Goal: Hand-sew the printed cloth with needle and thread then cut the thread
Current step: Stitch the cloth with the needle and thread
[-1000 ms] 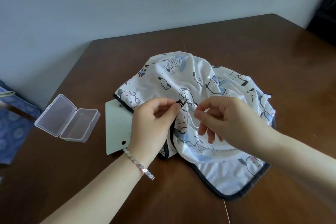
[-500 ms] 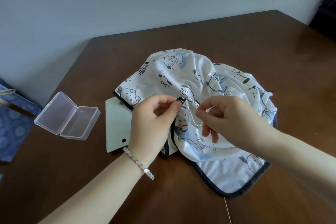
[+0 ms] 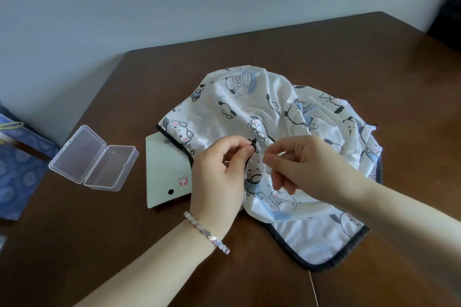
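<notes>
your left hand (image 3: 219,172) pinches printed cloth (image 3: 249,97) fold, cloth bunched on table (image 3: 324,45) | your right hand (image 3: 306,164) pinching, what: can't tell | risk: fold slips, stitch wanders, unseen needle pricks thumb

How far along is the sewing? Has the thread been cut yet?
Done: the clear box lies open and the printed cloth is bunched on the table. In hand: the left hand pinches a fold by a small black piece; the right hand pinches its fingers together beside it, needle and thread too fine to see. Left: finishing the stitches and cutting; no scissors are in view.
</notes>
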